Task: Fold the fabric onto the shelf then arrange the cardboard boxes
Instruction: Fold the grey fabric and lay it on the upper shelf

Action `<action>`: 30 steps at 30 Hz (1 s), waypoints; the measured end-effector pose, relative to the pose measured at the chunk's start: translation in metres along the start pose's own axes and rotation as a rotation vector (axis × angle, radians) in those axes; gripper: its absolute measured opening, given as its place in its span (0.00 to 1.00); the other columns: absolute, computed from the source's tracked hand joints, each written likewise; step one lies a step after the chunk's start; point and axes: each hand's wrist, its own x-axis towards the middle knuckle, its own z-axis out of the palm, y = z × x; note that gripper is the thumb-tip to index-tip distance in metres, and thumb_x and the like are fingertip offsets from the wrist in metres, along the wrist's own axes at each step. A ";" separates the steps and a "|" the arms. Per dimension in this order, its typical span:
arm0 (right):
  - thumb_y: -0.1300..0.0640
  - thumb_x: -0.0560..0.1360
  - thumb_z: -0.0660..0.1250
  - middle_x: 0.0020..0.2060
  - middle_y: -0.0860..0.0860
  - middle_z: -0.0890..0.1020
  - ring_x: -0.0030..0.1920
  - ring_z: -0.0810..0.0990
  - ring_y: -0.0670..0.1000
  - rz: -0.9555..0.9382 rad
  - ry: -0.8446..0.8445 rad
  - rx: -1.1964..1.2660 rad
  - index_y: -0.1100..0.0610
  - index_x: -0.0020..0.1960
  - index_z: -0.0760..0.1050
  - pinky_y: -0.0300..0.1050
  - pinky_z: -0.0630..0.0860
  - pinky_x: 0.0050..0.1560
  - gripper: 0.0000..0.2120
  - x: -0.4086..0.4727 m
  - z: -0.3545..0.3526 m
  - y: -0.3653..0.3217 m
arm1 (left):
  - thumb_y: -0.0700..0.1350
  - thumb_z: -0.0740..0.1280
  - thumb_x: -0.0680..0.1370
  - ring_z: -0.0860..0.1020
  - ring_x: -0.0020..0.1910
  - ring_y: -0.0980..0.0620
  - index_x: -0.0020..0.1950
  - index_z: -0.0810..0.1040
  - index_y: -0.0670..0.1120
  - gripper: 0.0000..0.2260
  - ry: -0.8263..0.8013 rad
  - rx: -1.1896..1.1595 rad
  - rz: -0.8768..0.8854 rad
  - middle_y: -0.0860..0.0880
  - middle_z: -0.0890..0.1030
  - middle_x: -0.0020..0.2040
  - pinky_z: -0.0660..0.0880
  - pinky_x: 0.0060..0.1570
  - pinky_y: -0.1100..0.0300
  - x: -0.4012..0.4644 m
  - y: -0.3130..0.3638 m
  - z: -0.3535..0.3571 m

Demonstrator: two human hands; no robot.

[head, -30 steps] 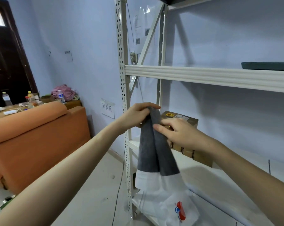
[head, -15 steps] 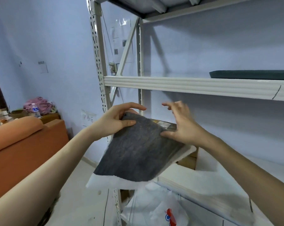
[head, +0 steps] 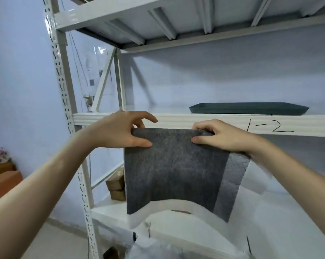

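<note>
Folded grey fabric (head: 173, 169) hangs before stacked cardboard boxes (head: 117, 186).

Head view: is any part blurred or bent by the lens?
Head view: the fabric and both hands are fairly sharp; the white plastic at the bottom edge is smeared; the shelf post leans, so the wide lens distorts the edges.

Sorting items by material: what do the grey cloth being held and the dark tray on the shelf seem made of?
Grey fabric sheet: probably felt, matte and fuzzy with no visible weave, backed with white.
Dark green flat tray: likely moulded plastic, smooth with a slight sheen and thin rim; painted metal is possible.
</note>
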 end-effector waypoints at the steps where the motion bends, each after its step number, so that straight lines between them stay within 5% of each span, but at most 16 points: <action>1: 0.56 0.75 0.66 0.35 0.53 0.76 0.39 0.72 0.47 0.007 0.024 -0.018 0.54 0.40 0.75 0.47 0.67 0.42 0.06 -0.002 -0.013 0.002 | 0.61 0.71 0.69 0.79 0.45 0.59 0.60 0.73 0.62 0.20 -0.015 0.054 0.015 0.59 0.79 0.46 0.77 0.50 0.54 0.012 0.012 -0.001; 6: 0.53 0.73 0.69 0.42 0.50 0.83 0.43 0.80 0.47 0.056 0.043 -0.087 0.52 0.46 0.78 0.44 0.74 0.46 0.04 -0.009 -0.073 0.007 | 0.53 0.69 0.74 0.78 0.39 0.55 0.44 0.82 0.49 0.09 0.082 0.073 0.132 0.51 0.82 0.38 0.76 0.44 0.52 0.068 0.047 -0.012; 10: 0.54 0.70 0.72 0.34 0.48 0.80 0.33 0.76 0.43 0.130 0.043 -0.344 0.54 0.38 0.76 0.35 0.70 0.33 0.07 -0.012 -0.114 0.017 | 0.50 0.70 0.73 0.78 0.42 0.50 0.45 0.83 0.46 0.08 0.282 0.075 0.159 0.47 0.83 0.40 0.74 0.46 0.52 0.107 0.055 -0.031; 14: 0.55 0.72 0.70 0.37 0.61 0.80 0.39 0.77 0.57 0.052 0.220 -0.515 0.65 0.43 0.76 0.50 0.67 0.38 0.12 0.002 -0.157 0.019 | 0.49 0.72 0.72 0.78 0.44 0.47 0.44 0.82 0.48 0.06 0.600 0.152 0.193 0.48 0.80 0.38 0.75 0.46 0.49 0.143 0.070 -0.058; 20: 0.66 0.69 0.63 0.40 0.62 0.81 0.45 0.78 0.58 -0.085 0.628 -0.669 0.65 0.46 0.77 0.49 0.66 0.40 0.08 0.028 -0.226 0.009 | 0.45 0.66 0.73 0.78 0.51 0.42 0.52 0.80 0.46 0.09 1.040 0.211 0.300 0.43 0.82 0.48 0.75 0.51 0.48 0.189 0.091 -0.099; 23: 0.68 0.67 0.59 0.36 0.59 0.79 0.45 0.77 0.62 -0.092 0.812 -0.818 0.60 0.42 0.76 0.45 0.66 0.39 0.09 0.036 -0.247 0.018 | 0.37 0.61 0.73 0.76 0.52 0.41 0.51 0.78 0.42 0.10 1.104 0.300 0.373 0.40 0.79 0.50 0.72 0.50 0.50 0.217 0.098 -0.098; 26: 0.70 0.67 0.60 0.50 0.57 0.84 0.55 0.79 0.62 -0.135 0.857 -0.835 0.53 0.55 0.80 0.52 0.75 0.53 0.23 0.035 -0.248 0.037 | 0.34 0.58 0.71 0.75 0.49 0.41 0.47 0.76 0.40 0.09 1.114 0.292 0.374 0.40 0.77 0.50 0.71 0.42 0.52 0.241 0.098 -0.074; 30: 0.72 0.66 0.58 0.55 0.54 0.83 0.57 0.78 0.61 -0.025 0.612 -0.834 0.52 0.58 0.78 0.54 0.75 0.54 0.27 0.019 -0.219 0.089 | 0.34 0.53 0.69 0.77 0.46 0.41 0.48 0.76 0.42 0.15 0.864 0.314 0.387 0.43 0.79 0.48 0.69 0.34 0.53 0.260 0.078 -0.001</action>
